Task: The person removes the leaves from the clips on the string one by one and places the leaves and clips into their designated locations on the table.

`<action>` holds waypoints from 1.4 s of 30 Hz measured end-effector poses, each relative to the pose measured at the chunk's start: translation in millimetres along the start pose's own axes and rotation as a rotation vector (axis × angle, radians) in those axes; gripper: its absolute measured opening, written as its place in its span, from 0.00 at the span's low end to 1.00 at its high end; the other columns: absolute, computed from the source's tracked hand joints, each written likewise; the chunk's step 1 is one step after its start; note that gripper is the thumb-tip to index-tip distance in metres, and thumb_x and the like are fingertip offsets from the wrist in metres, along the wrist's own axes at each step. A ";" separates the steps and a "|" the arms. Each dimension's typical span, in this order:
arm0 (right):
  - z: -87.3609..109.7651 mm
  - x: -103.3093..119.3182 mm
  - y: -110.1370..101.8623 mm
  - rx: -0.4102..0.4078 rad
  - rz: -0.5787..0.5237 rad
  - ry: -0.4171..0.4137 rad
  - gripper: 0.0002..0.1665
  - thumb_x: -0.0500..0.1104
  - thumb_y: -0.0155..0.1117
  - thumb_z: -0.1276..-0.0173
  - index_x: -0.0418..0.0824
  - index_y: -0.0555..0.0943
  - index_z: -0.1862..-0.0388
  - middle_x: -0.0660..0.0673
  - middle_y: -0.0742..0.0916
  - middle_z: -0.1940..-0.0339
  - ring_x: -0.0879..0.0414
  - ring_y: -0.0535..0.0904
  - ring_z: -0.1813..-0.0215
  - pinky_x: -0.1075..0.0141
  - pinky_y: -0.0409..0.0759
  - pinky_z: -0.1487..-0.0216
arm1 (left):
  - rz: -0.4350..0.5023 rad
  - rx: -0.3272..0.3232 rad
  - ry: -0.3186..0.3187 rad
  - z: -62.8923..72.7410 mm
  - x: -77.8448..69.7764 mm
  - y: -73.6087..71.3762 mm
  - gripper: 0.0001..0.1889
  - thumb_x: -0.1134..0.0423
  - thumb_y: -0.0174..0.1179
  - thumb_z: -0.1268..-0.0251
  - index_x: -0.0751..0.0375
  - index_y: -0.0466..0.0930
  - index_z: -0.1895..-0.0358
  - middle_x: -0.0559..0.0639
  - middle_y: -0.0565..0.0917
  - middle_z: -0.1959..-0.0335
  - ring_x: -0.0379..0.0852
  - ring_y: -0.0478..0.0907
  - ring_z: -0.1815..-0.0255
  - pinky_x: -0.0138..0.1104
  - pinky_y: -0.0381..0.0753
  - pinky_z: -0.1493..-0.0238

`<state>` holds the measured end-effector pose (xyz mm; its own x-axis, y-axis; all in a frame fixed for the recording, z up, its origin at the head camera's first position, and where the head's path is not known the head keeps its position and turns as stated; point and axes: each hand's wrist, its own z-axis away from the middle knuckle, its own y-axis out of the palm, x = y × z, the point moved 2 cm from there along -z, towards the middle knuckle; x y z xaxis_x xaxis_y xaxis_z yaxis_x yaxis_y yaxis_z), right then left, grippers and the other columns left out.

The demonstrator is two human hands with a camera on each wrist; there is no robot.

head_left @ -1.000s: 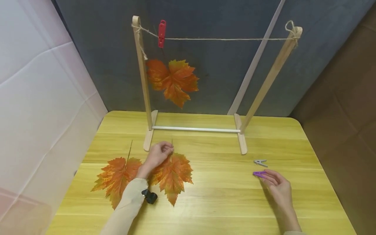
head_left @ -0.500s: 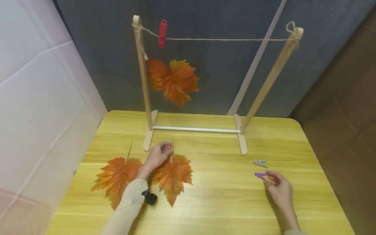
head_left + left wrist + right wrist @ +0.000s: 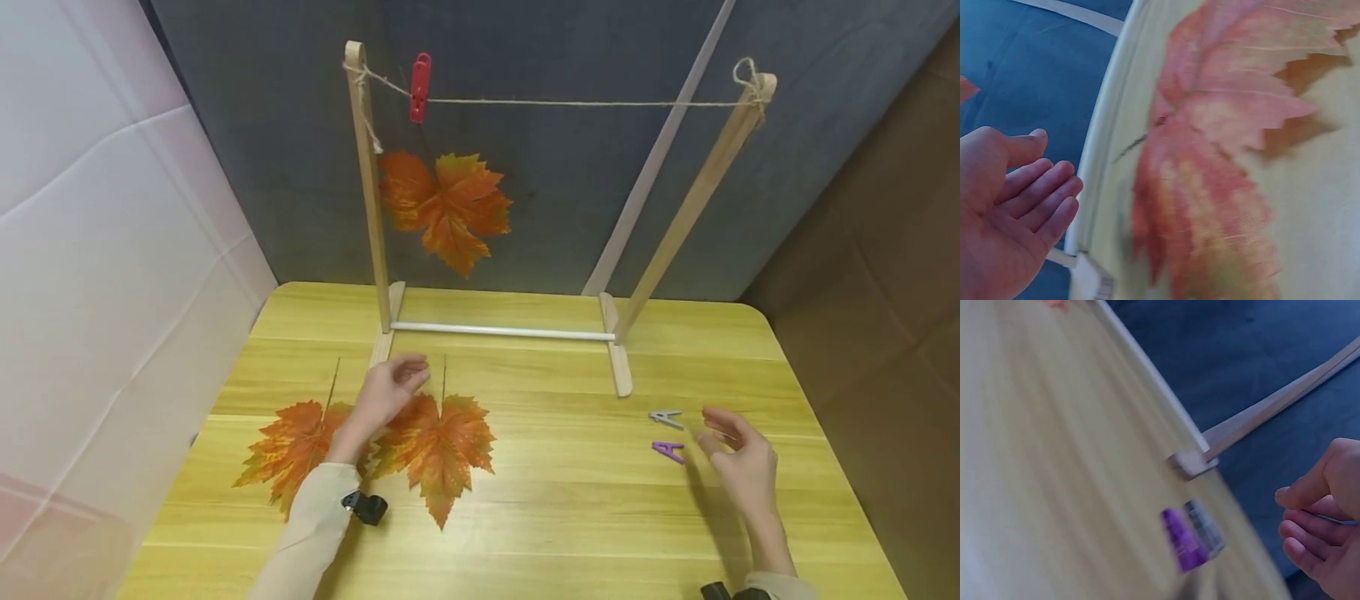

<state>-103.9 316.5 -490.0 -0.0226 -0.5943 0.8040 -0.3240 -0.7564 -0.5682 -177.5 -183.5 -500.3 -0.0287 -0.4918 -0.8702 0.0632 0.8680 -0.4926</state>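
Observation:
My left hand (image 3: 386,396) hovers above the table beside the stem of an orange maple leaf (image 3: 442,446), its fingers loosely bent with nothing in them. A second orange maple leaf (image 3: 292,450) lies to the left, partly covered by the left forearm. On the right, my right hand (image 3: 742,462) is raised with relaxed fingers and holds nothing. Just left of it a purple clothespin (image 3: 667,451) lies on the table, apart from the fingers. Close behind that is a grey clothespin (image 3: 665,418). In the right wrist view the purple clothespin (image 3: 1184,540) looks blurred.
A wooden stand with a left post (image 3: 369,192) and a right post (image 3: 693,208) carries a string (image 3: 562,102). From it a red clothespin (image 3: 420,88) holds a third leaf (image 3: 453,208). A white rod (image 3: 502,332) joins the stand's feet on the table (image 3: 570,517).
My right hand has let go of the purple clothespin, which stays on the table, and drawn away to the right. My left hand has left the leaf stem, moving slightly left.

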 end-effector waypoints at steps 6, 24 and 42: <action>-9.5 26.9 -11.0 -0.027 -0.123 -0.097 0.24 0.25 0.71 0.39 0.28 0.80 0.42 0.72 0.84 0.56 0.79 0.81 0.53 0.85 0.76 0.48 | 0.030 -0.054 0.084 2.5 -21.3 -13.2 0.20 0.60 0.59 0.24 0.64 0.77 0.35 0.61 0.82 0.38 0.60 0.78 0.35 0.51 0.78 0.35; -40.1 132.0 -15.9 0.045 -0.250 -0.346 0.23 0.27 0.68 0.34 0.30 0.79 0.39 0.59 0.86 0.47 0.69 0.83 0.45 0.79 0.77 0.41 | 0.113 -0.164 0.355 -14.3 -114.5 -57.3 0.20 0.64 0.60 0.26 0.64 0.77 0.34 0.58 0.82 0.37 0.52 0.80 0.36 0.39 0.77 0.34; -72.3 244.8 -4.0 0.114 -0.311 -0.597 0.25 0.26 0.68 0.35 0.31 0.79 0.38 0.36 0.85 0.41 0.61 0.83 0.41 0.73 0.78 0.37 | 0.166 -0.365 0.585 -43.7 -175.2 -86.9 0.17 0.72 0.64 0.32 0.67 0.82 0.41 0.62 0.86 0.44 0.57 0.84 0.42 0.32 0.81 0.40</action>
<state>-176.5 193.8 -278.2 0.5917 -0.3688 0.7169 -0.1287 -0.9210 -0.3676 -221.6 -169.7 -305.3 -0.5856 -0.3216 -0.7440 -0.2218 0.9465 -0.2345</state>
